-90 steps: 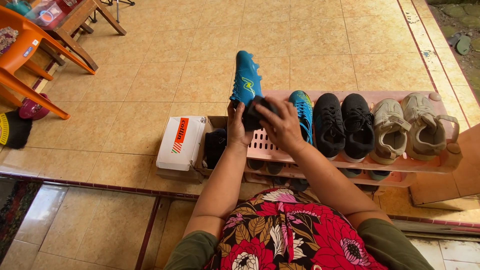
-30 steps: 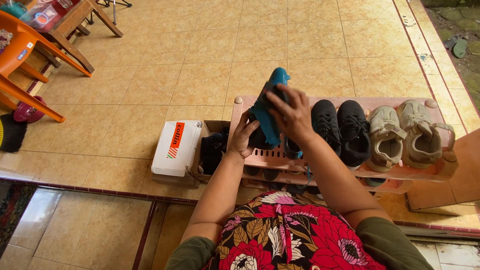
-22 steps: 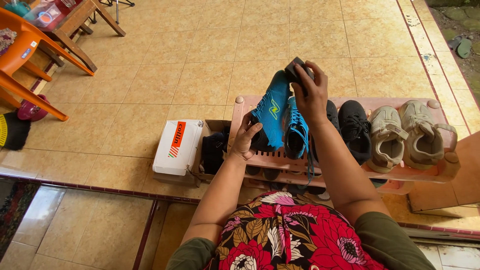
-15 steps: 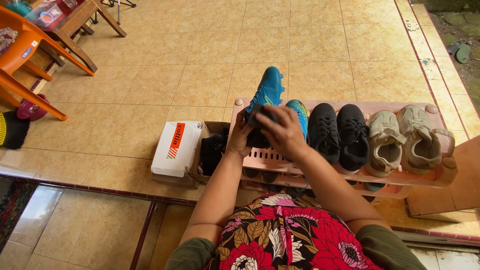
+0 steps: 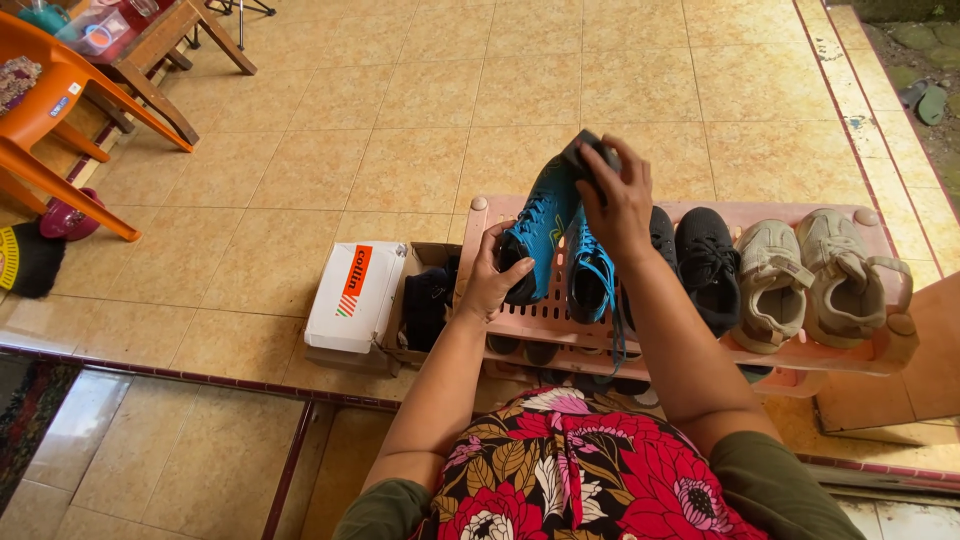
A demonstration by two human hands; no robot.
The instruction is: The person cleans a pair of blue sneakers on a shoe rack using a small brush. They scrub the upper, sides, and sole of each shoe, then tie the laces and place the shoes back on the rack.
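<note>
**Blue shoe held over the rack, dark pad at its toe**

Currently, my left hand [image 5: 492,283] grips the heel end of a blue lace-up shoe [image 5: 536,232], fingers wrapped around it, holding it tilted with the toe pointing away from me above the left end of the pink shoe rack [image 5: 520,312]. My right hand [image 5: 618,197] is closed around a small dark pad [image 5: 585,157], pressed against the toe of that shoe. A second blue shoe [image 5: 590,275] stands on the top shelf just beside the held one. Further right on the same shelf: a pair of black shoes [image 5: 707,262], then a pair of beige shoes [image 5: 812,270]. An open cardboard box with a white lid [image 5: 357,297] sits on the tiled floor [image 5: 300,150], touching the rack's left end.
</note>
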